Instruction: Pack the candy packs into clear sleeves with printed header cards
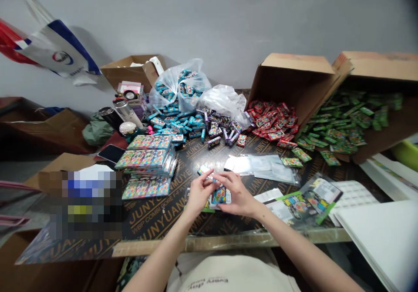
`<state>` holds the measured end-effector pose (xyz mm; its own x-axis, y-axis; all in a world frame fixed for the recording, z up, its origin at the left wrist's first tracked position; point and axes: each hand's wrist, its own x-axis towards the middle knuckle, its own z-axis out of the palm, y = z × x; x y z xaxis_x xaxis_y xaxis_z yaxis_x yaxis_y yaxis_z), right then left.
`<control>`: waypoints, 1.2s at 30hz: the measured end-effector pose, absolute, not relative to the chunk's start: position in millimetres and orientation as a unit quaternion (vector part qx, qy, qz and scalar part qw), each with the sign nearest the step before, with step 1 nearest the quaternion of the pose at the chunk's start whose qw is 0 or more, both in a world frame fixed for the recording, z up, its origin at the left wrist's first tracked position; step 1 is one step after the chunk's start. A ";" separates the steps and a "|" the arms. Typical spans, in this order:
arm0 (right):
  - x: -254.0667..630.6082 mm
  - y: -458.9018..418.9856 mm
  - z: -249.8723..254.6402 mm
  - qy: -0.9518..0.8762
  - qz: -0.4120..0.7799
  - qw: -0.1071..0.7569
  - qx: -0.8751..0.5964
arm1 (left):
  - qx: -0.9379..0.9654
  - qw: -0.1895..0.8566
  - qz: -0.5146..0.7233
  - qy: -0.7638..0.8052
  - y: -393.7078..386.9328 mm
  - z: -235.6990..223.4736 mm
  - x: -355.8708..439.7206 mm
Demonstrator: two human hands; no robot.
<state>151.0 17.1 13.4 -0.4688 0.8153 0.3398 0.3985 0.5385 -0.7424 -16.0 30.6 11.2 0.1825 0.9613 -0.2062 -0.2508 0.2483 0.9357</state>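
Near the front edge of the table, both my hands are together around a small blue printed box (pixel 218 194). My right hand (pixel 237 195) is closed on it from the right, thumb below and fingers above. My left hand (pixel 200 192) meets it from the left, its fingertips pinched near the box's upper end; the exact contact is partly hidden. Beneath my hands lies a clear sleeve with a green edge (pixel 209 209), mostly covered. Just beyond my fingers is another small light blue box (pixel 203 169).
Wrapped multi-packs (pixel 146 166) are stacked at left. Behind lie piles of blue boxes (pixel 176 124), purple boxes (pixel 217 129), red boxes (pixel 274 122) and green boxes (pixel 346 129), the last two spilling from cartons (pixel 294 76). Clear sleeves (pixel 261 166) and printed packs (pixel 300 203) lie right.
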 end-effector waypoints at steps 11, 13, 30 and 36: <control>157.1 2.2 -3.6 -0.730 0.392 0.415 -0.375 | 0.365 0.710 0.415 0.435 13.8 -3.1 -7.4; 165.9 1.2 -3.3 -0.742 0.362 0.403 -0.396 | 0.455 0.669 0.382 0.447 19.4 -10.4 -10.1; 212.4 -4.0 -41.0 -0.774 0.277 0.287 -0.492 | 0.851 0.241 0.198 0.423 18.9 -40.2 -35.8; 190.7 -2.6 -38.5 -0.776 0.270 0.319 -0.472 | 0.811 0.225 0.222 0.493 18.2 -38.5 -44.8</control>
